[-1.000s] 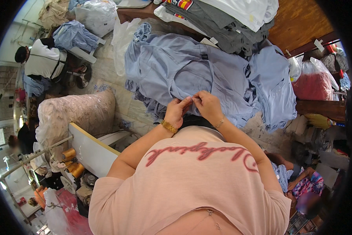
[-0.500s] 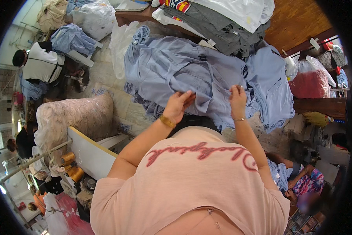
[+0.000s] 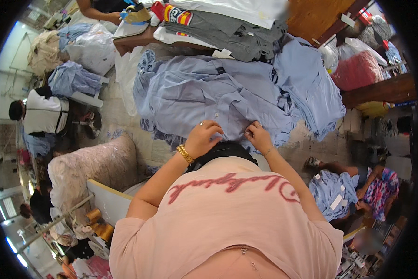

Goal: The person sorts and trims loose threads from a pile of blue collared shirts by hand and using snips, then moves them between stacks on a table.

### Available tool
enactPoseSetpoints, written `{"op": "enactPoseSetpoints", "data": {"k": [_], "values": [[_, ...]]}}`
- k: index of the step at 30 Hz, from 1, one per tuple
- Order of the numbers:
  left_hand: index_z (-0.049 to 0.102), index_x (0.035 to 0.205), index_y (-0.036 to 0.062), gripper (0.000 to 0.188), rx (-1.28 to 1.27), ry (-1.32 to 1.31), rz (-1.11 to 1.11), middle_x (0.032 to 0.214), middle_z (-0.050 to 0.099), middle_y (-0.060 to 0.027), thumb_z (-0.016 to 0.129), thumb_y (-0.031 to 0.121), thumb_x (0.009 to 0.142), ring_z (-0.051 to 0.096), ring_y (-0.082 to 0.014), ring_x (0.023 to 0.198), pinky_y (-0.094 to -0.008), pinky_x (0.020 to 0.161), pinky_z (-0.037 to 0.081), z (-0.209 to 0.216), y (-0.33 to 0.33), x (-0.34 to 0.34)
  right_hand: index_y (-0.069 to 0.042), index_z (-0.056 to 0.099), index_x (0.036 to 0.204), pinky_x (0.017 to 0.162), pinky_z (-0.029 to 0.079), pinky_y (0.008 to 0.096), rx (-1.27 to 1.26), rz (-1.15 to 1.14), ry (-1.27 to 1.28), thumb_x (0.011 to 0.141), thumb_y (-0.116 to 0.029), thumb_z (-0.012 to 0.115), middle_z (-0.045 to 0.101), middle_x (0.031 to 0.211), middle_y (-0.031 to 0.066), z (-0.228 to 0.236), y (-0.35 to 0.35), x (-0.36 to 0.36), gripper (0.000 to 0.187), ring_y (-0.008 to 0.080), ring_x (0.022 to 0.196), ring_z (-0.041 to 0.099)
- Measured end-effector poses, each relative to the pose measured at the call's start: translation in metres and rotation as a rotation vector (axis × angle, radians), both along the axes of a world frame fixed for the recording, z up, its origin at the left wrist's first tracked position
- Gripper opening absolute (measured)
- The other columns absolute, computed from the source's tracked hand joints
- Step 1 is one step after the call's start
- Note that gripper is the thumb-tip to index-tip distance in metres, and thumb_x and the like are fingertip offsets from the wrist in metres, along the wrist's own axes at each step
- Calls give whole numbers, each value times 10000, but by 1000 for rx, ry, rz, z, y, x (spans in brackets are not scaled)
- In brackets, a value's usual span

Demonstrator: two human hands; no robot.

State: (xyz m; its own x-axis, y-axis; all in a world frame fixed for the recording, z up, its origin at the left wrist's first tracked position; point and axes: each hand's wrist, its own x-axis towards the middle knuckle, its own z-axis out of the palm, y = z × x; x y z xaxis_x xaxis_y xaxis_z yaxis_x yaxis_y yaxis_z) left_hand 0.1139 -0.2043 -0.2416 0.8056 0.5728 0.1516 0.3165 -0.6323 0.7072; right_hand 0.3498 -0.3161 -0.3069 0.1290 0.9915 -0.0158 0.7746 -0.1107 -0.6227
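A light blue button-up shirt (image 3: 190,93) lies spread on top of a heap of similar blue garments in front of me. Its dark neck label points away, and a pale button shows near my hands. My left hand (image 3: 203,138), with a gold watch and a ring, is at the shirt's near edge, thumb and fingers apart. To its right, my right hand (image 3: 260,138) has its fingertips pinched together on the cloth at the near edge. Whether anything small is also between those fingers is hidden.
More blue garments (image 3: 306,83) hang to the right. Beyond is a table with folded grey garments (image 3: 227,35); a person's hand (image 3: 111,17) is at its far left. A wrapped bundle (image 3: 95,160) and a board (image 3: 109,200) stand left. Another person holds blue cloth (image 3: 332,195) at right.
Both hands have come down nearer my body, the right one also moving left towards the other. The shirt now lies flatter, with its button front showing. The view has shifted somewhat.
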Motion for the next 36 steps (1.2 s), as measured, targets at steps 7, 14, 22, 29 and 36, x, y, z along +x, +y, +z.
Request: {"op": "enactPoseSetpoints", "data": {"k": [7,14,22,29,36], "values": [[450,1190,183,666,263,304,134,1213,429,-85,724,135,585,411,-281,1112,-440,902,328,-6,-11,17,-50,535,802,527,391,240,38,-251,589,778,-112,596,510,668,-3,26,-2,-3,91,90,586,478],[340,1328,161,704,304,336,105,1370,331,-103,519,-5,668,282,-276,1277,-505,1007,207,-1,1,3,-79,536,863,435,284,183,209,-537,1170,783,-93,604,483,662,-28,128,-43,-30,106,35,522,393],[453,1216,23,484,721,-7,-132,1199,505,-158,540,271,809,482,-277,1099,-379,912,392,129,52,-3,-37,567,978,714,412,224,455,-146,962,771,-123,663,541,948,34,177,-45,-61,244,85,841,493],[432,1237,56,531,-1445,-757,-566,1198,506,-125,455,420,850,472,-296,1105,-413,903,390,213,-60,121,-28,338,1312,921,348,306,826,-275,368,645,-249,783,341,1339,116,255,-135,2,832,211,1154,402],[428,1239,63,542,-1817,-340,-759,1192,508,-119,427,448,858,479,-289,1092,-415,899,392,185,-134,234,3,280,1326,940,340,289,650,-422,890,589,-266,815,480,1197,93,228,-244,11,950,166,1100,443]]}}
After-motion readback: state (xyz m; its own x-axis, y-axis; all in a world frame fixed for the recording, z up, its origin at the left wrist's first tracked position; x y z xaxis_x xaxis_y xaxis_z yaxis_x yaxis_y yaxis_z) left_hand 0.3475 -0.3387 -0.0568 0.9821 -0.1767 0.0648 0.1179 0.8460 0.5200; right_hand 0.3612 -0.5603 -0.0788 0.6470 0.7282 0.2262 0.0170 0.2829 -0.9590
